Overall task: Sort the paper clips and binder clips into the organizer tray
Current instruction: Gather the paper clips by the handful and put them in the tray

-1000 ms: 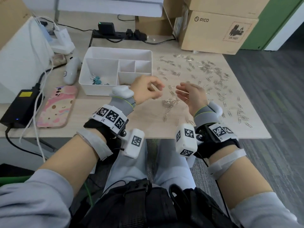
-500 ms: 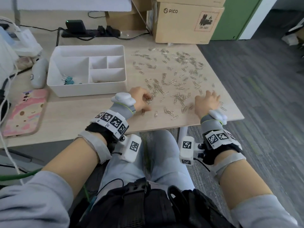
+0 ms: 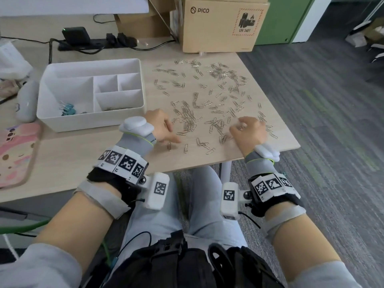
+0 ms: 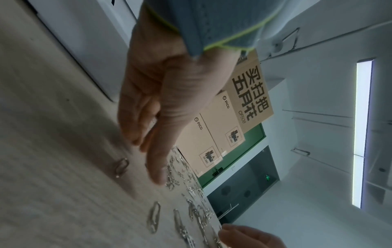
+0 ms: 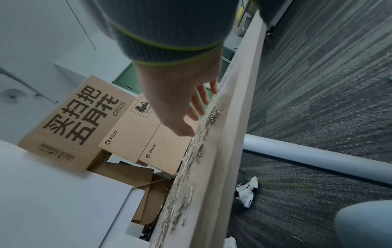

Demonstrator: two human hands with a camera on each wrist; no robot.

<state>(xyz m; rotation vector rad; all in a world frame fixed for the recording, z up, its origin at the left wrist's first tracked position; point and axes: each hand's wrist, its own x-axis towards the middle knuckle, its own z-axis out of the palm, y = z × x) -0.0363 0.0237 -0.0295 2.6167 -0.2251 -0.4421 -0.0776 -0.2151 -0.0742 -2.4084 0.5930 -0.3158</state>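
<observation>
While both hands lie low on the pale wood-grain tabletop (image 3: 87, 154), the left hand (image 3: 161, 127) has relaxed, nearly straight fingers touching the surface and holds nothing, and the right hand (image 3: 248, 132) spreads its fingers over thin silver wire paper clips (image 3: 207, 96), too many to count. Whether the right hand holds a clip I cannot tell. To the left stands the white plastic organizer tray (image 3: 91, 119) with five rectangular compartments: a few teal binder clips (image 3: 68, 109) lie in the large one and some paper clips in the front right one.
</observation>
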